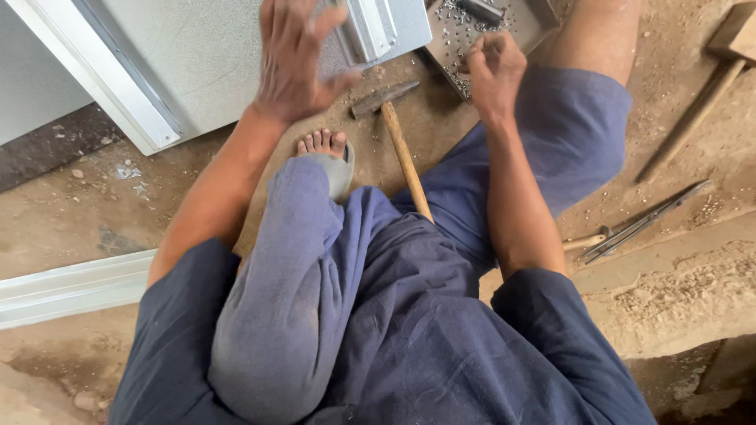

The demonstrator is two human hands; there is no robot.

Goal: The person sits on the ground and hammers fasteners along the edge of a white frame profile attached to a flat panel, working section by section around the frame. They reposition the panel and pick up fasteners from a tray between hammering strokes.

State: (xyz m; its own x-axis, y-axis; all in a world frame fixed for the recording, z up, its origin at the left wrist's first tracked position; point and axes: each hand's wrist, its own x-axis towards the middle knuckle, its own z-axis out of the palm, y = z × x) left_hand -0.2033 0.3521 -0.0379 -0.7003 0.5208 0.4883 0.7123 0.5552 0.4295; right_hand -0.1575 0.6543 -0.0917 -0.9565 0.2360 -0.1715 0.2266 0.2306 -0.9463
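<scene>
We are seeing the grey sheet-metal panel lying across the upper left of the frame, its pale folded edge running diagonally down toward the left. The left hand is hovering over or resting on the panel near top centre, fingers spread apart; we cannot tell whether it is pressing down. Just right of it, a ribbed metal bracket is sitting on the panel's corner. The right hand is reaching into a shallow metal tray at top centre-right, fingers curled together among small rivets; what it is pinching is too small to tell. Below, a wooden-handled hammer is lying on the dirt floor beside a sandalled foot. At right, long-handled pliers are lying near a wooden mallet.
</scene>
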